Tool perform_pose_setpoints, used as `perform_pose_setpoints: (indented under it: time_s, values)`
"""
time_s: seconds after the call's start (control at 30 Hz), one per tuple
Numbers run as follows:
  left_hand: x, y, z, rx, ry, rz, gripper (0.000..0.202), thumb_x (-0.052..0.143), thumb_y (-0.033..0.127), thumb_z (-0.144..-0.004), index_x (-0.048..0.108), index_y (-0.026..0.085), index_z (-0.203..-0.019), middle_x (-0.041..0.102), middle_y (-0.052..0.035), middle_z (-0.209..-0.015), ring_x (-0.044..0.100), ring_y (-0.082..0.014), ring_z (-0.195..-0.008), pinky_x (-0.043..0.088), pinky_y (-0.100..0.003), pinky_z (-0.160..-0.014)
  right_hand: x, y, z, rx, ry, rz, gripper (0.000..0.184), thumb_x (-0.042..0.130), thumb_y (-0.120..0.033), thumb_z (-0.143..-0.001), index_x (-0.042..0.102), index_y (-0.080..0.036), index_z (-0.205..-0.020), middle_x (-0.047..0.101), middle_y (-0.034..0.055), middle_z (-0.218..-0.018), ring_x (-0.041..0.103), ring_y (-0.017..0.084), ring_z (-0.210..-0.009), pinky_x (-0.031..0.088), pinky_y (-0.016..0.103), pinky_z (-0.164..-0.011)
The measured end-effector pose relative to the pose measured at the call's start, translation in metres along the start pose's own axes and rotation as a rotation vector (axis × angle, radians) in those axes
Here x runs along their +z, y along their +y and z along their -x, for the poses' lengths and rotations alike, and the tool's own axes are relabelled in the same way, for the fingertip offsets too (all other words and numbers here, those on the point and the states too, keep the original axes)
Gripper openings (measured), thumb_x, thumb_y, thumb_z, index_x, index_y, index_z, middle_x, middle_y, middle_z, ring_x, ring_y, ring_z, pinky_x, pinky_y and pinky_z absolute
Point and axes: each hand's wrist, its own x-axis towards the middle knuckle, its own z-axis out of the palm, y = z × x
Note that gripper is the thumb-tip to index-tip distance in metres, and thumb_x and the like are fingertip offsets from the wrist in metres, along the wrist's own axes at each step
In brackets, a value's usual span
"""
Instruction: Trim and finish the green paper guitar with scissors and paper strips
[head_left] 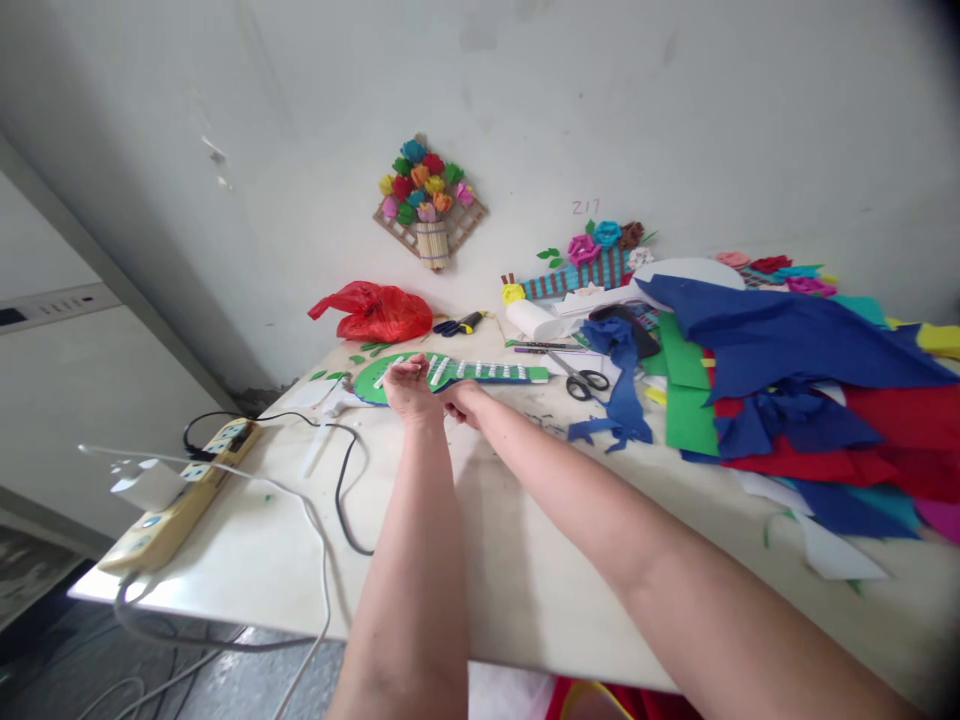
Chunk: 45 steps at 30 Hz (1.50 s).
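Observation:
Both arms reach forward to a green felt piece [495,372] shaped like a round head with a long strip, dotted with small white tabs. My left hand [409,385] hovers over the round end, fingers curled, pinching a small white strip. Tucked just right of it, my right hand [461,402] is curled against the table by the green piece; what it holds is hidden. Small green leaf cut-outs [330,376] lie to the left.
Scissors [583,378] and pens lie behind the green piece. Piles of blue, red and green felt [787,390] cover the right side. A red plastic bag [375,312], power strip [187,485] with cables and paper-flower crafts [429,200] on the wall are around.

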Motion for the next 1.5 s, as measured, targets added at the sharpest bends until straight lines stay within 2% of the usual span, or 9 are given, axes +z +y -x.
perform_pose_setpoints:
  time_s: [0.2,0.37,0.47,0.53,0.67,0.83,0.97,1.33,1.5]
  values:
    - [-0.003,-0.004,0.0,-0.032,-0.091,-0.048,0.023,0.033,0.03,-0.072,0.04,0.018,-0.055,0.052,-0.0019,-0.063,0.057,-0.012,-0.068,0.044,-0.029,-0.073,-0.053,-0.01,0.028,-0.163,0.188,-0.182,0.012,0.056,-0.027,-0.069,0.052,-0.015,-0.069,0.042,-0.0072,-0.046,0.03,0.002,-0.035,0.022,0.016,-0.032]
    - [-0.001,-0.023,0.011,-0.104,-0.21,-0.184,0.03,0.042,0.037,-0.072,0.032,0.017,-0.052,0.057,-0.0024,-0.065,0.06,-0.0143,-0.077,0.043,-0.028,-0.073,-0.112,-0.031,0.056,-0.268,0.146,-0.184,0.03,0.058,-0.044,-0.068,0.05,-0.016,-0.064,0.038,-0.0071,-0.043,0.028,0.003,-0.033,0.019,0.017,-0.032]
    - [0.003,-0.04,0.023,-0.164,-0.327,-0.279,0.031,0.051,0.037,-0.07,0.035,0.017,-0.052,0.061,-0.0044,-0.071,0.059,-0.0144,-0.077,0.043,-0.028,-0.073,-0.14,-0.043,0.075,-0.213,0.234,0.186,0.041,0.043,-0.053,-0.076,0.05,-0.016,-0.062,0.034,-0.0067,-0.038,0.022,0.004,-0.031,0.02,0.019,-0.032]
    - [0.005,-0.048,0.03,-0.211,-0.378,-0.316,0.024,0.055,0.035,-0.068,0.044,0.016,-0.057,0.063,-0.0053,-0.076,0.058,-0.0132,-0.072,0.043,-0.028,-0.072,-0.151,-0.05,0.087,-0.114,0.191,0.698,0.031,0.052,-0.045,-0.073,0.059,-0.015,-0.072,0.051,-0.0011,-0.049,0.04,0.008,-0.038,0.032,0.021,-0.041]
    - [0.008,-0.053,0.037,-0.261,-0.411,-0.321,0.02,0.053,0.036,-0.073,0.055,0.016,-0.072,0.064,-0.006,-0.088,0.059,-0.0135,-0.079,0.041,-0.03,-0.081,-0.142,-0.05,0.107,0.002,0.315,1.579,0.03,0.055,-0.033,-0.071,0.064,-0.013,-0.092,0.064,0.0155,-0.094,0.059,0.027,-0.087,0.042,0.038,-0.073]
    - [0.011,-0.049,0.037,-0.28,-0.446,-0.262,0.037,0.034,0.04,-0.086,0.059,0.016,-0.072,0.065,-0.0071,-0.089,0.059,-0.0147,-0.091,0.033,-0.032,-0.094,-0.079,-0.01,0.121,-0.464,0.087,1.544,0.052,0.035,-0.041,-0.083,0.047,-0.011,-0.124,0.041,0.0135,-0.134,0.037,0.028,-0.121,0.028,0.042,-0.1]
    - [0.008,-0.049,0.036,-0.284,-0.472,-0.329,0.039,0.033,0.041,-0.087,0.059,0.015,-0.072,0.065,-0.0088,-0.091,0.059,-0.0153,-0.093,0.033,-0.033,-0.096,-0.055,0.018,0.12,-0.458,-0.149,1.492,0.063,0.027,-0.045,-0.086,0.03,-0.006,-0.135,0.028,0.0143,-0.142,0.018,0.025,-0.132,0.008,0.045,-0.108]
    - [0.002,-0.075,0.037,-0.369,-0.594,-0.494,0.045,0.032,0.046,-0.086,0.063,0.014,-0.077,0.064,-0.0133,-0.095,0.059,-0.017,-0.092,0.036,-0.035,-0.094,-0.186,0.018,0.136,-0.152,0.073,1.658,0.063,0.017,-0.049,-0.087,0.028,-0.013,-0.137,0.022,0.0085,-0.144,0.018,0.021,-0.133,0.0,0.048,-0.107]
    - [0.006,-0.07,0.046,-0.288,-0.578,-0.504,0.05,0.036,0.055,-0.081,0.06,0.013,-0.069,0.066,-0.0126,-0.081,0.061,-0.0191,-0.083,0.04,-0.036,-0.088,-0.198,-0.001,0.143,-0.326,0.247,1.819,0.046,0.029,-0.037,-0.088,0.065,-0.011,-0.1,0.056,0.014,-0.12,0.037,0.025,-0.121,0.015,0.045,-0.102]
